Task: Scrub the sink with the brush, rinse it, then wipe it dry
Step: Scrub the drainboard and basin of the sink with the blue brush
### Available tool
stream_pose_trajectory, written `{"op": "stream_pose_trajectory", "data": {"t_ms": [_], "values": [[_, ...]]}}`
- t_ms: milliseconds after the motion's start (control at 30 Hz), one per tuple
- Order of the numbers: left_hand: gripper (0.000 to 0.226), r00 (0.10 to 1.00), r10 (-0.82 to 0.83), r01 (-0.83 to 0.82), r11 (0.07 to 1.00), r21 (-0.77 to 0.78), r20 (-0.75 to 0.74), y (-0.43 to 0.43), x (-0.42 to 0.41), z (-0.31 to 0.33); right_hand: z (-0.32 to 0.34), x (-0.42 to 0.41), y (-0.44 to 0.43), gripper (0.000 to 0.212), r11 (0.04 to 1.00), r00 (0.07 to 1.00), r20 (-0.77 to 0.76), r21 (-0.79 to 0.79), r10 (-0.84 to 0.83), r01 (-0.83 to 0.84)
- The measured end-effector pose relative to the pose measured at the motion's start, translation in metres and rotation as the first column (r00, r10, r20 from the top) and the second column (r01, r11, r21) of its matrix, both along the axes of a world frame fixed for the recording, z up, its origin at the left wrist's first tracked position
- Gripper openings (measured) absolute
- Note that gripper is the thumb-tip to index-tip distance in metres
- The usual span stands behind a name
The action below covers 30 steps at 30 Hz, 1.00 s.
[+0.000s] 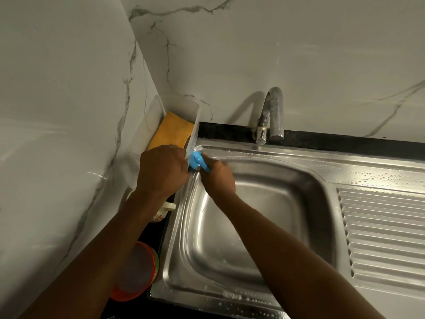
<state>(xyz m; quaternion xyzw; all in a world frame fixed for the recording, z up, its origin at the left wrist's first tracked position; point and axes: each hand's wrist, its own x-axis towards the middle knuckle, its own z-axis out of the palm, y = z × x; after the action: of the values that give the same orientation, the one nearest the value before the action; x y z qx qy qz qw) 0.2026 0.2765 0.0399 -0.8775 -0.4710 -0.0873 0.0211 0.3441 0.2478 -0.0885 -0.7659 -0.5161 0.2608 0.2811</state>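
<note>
At the left, the left hand (161, 171) curls around the right wall of a clear container (196, 116) that holds a yellow cloth (172, 132). Just beside it, the right hand (218, 178) grips the blue brush (196, 161) at the far left corner of the sink (299, 163).

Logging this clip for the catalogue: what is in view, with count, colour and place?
sink: one, steel, centre; droplets on its rim
drainboard: one, steel, ribbed, right of the basin
tap: one, chrome, behind the basin
brush: one, blue, at the sink's back left corner
container: one, clear, in the wall corner left of the sink
cloth: one, orange-yellow, inside the container
cup: one, white with red print, left of the sink, partly hidden
tub: one, red-orange, cloudy lid, near left
counter: black
walls: white-grey marble
left hand: fingers curled at the container's wall; grip hidden
right hand: holds the brush
</note>
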Motion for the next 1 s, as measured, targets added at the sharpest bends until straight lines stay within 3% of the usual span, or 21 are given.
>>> {"op": "stream_pose_trajectory", "data": {"t_ms": [167, 467, 800, 1000], "values": [[0.026, 0.995, 0.084, -0.083, 0.996, 0.01, -0.052, 0.004, 0.006, -0.005, -0.009, -0.009, -0.047, 0.049, 0.998, 0.994, -0.104, -0.034, 0.044, -0.047], [0.038, 0.998, 0.054, -0.051, 0.995, -0.087, 0.032, -0.002, 0.006, -0.022, 0.009, -0.004, -0.095, 0.051, 0.968, 0.978, -0.062, -0.139, 0.202, -0.208], [0.023, 0.988, 0.121, -0.118, 0.992, -0.04, 0.094, -0.005, 0.005, -0.03, 0.036, 0.026, -0.172, 0.047, 0.993, 0.976, -0.194, -0.045, 0.102, -0.113], [0.042, 0.963, 0.207, -0.196, 0.978, -0.076, 0.175, -0.028, 0.001, -0.012, 0.056, 0.042, -0.206, 0.032, 0.995, 0.964, -0.248, 0.045, 0.1, -0.092]]}}
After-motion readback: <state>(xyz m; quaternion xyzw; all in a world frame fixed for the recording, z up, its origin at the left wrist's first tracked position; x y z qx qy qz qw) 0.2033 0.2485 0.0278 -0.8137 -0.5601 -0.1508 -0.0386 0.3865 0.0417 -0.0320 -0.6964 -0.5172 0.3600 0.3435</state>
